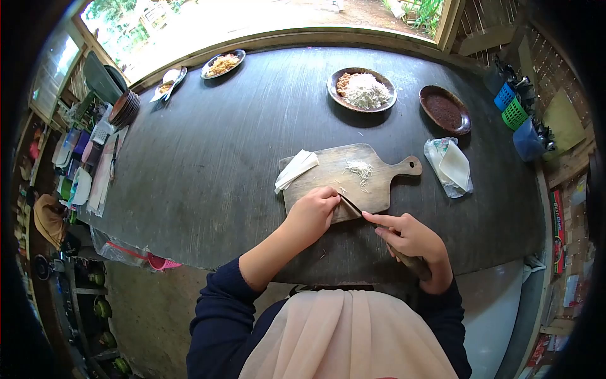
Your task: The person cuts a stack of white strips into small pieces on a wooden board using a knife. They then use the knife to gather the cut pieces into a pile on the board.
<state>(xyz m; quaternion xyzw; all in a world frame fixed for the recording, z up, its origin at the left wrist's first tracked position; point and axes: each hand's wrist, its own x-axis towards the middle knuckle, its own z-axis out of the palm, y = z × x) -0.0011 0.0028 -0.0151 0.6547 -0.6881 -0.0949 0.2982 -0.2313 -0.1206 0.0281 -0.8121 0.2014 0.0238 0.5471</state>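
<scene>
My right hand is wrapped round the wooden handle of a knife, with the index finger stretched along it toward the dark blade. The blade slants across the near part of a wooden cutting board. My left hand is closed, its fingertips pressed down on the board at the blade's far end; what they hold is hidden. Thin white shreds lie in a small heap on the board. Folded flat white strips rest across its left edge.
Farther back stand a plate of white shreds and brown food, a brown oval dish and a small plate of food. A plastic-wrapped white sheet lies right of the board. Utensil baskets line the right edge; stacked bowls stand left.
</scene>
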